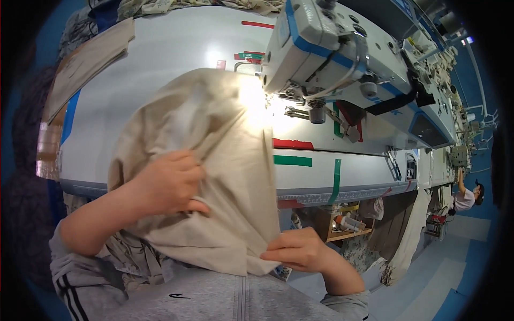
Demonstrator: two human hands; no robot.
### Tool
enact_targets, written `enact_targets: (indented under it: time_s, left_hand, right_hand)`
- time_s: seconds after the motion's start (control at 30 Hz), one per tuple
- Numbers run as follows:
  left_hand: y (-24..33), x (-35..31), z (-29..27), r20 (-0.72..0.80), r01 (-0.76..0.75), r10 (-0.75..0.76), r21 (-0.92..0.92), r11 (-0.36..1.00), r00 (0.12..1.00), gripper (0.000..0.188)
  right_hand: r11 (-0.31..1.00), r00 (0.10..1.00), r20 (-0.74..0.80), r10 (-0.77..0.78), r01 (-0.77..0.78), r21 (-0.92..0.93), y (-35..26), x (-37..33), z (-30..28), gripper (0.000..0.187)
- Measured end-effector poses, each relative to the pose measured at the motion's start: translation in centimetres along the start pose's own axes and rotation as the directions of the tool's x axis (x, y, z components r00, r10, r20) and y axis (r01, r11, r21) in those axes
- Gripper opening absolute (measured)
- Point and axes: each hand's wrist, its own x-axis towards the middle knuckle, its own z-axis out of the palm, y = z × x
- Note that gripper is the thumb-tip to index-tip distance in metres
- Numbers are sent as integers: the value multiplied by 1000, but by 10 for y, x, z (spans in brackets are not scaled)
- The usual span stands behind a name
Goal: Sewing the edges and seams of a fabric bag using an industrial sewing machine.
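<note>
A large piece of beige fabric (230, 176) spreads from the lit needle area of a white and blue sewing machine (316, 59) down over the table edge to my lap. My left hand (174, 179) is closed on the fabric near its middle, gathering folds, with the thumb pressed against it. Lower down, my right hand (300, 250) pinches the fabric's right corner in front of my body. Bright lamp light washes out the fabric's far edge at the needle, so the presser foot's contact there is hard to make out.
Flat beige fabric pieces (91, 69) lie at the table's left side. Thread snips (393, 163) rest right on the white table (342, 174), which carries red and green tape. Below, a wooden shelf (348, 232) holds bottles. Another person (467, 197) works far right.
</note>
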Motion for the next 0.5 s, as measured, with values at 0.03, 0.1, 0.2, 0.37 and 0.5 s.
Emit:
enact_targets:
  time_s: [0.03, 0.1, 0.2, 0.37, 0.5]
  left_hand:
    - [1, -14, -10, 161, 203, -219, 111, 973, 962, 34]
    - [-9, -36, -21, 282, 371, -437, 258, 892, 854, 29]
    - [-23, -38, -23, -91, 499, -525, 482, 720, 846, 19]
    - [21, 66, -1, -180, 193, -223, -171, 966, 958, 24]
    - [-25, 96, 49, -358, 137, -177, -135, 981, 917, 30]
  right_hand:
    - [1000, 1000, -6, 11, -11, -10, 3, -7, 9, 23]
    - [983, 996, -15, 83, -85, -160, 5, -19, 32, 23]
    - [985, 996, -68, 66, -75, -153, 11, -19, 46, 24]
    - [983, 997, -51, 54, -62, -171, 16, -15, 58, 29]
    - [990, 988, -152, -20, -2, -143, -2, -21, 49, 36]
